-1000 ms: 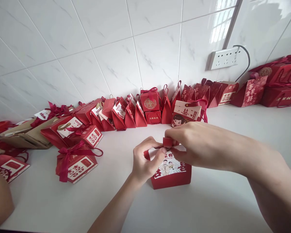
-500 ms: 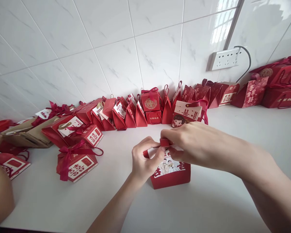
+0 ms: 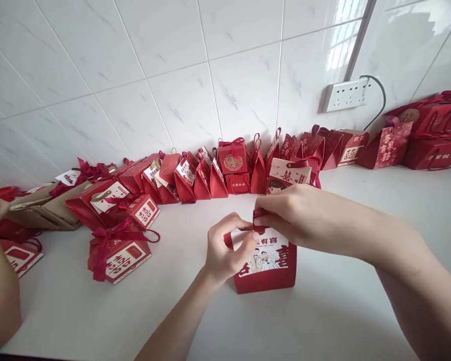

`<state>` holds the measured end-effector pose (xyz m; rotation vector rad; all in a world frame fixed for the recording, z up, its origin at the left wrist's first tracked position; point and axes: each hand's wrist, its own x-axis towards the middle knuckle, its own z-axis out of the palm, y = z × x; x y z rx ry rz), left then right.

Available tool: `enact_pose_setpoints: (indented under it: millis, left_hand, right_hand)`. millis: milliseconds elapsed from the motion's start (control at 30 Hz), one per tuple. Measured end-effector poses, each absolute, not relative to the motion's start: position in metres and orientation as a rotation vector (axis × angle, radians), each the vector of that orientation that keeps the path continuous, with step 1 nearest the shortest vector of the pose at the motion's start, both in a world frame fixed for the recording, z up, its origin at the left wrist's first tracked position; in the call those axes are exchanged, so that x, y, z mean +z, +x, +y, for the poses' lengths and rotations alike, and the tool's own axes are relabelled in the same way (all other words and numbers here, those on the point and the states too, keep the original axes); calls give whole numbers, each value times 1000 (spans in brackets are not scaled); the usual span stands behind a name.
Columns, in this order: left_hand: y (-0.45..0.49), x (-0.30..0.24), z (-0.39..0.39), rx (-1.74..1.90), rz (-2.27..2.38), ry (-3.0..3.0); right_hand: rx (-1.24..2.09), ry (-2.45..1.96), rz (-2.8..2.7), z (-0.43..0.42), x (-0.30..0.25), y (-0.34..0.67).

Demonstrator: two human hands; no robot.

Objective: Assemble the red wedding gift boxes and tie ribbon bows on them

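Note:
A red gift box [image 3: 265, 283] with a white label showing a cartoon couple stands upright on the white table in front of me. My left hand [image 3: 227, 245] grips the box's top edge from the left, thumb on the label and fingers behind. Above the top edge, my right hand [image 3: 285, 213] pinches a dark red ribbon loop [image 3: 258, 220], its fingers curled and pressed together. The ribbon's lower end meets the box top close to my left thumb. My right hand covers part of the box's upper right edge.
Along the tiled wall runs a row of red gift boxes [image 3: 220, 180]. A ribboned box [image 3: 122, 253] sits to the left. Another person's arm [image 3: 0, 281] reaches in at the left edge. A socket strip [image 3: 348, 95] with a black cable hangs on the wall at right.
My right hand has shifted slightly up and now pinches the ribbon loop upright, uncovering more of the label. My left hand stays on the box. The other person's hand moved slightly right.

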<state>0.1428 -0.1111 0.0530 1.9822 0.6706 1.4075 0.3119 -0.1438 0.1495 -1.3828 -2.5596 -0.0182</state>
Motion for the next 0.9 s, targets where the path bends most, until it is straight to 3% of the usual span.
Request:
enact_pose_setpoints:
  millis: [333,600,900]
  left_hand:
    - [139,48,-105,1187,737,1706]
    - [143,47,-108,1023,443,1652]
    - [149,42,-115,904,371,1657]
  right_hand:
    - [18,-1191,-2451,-145,153,317]
    - [124,-1382,-1933,-146,164,336]
    - [139,-1329,-1840,-144,163,335]
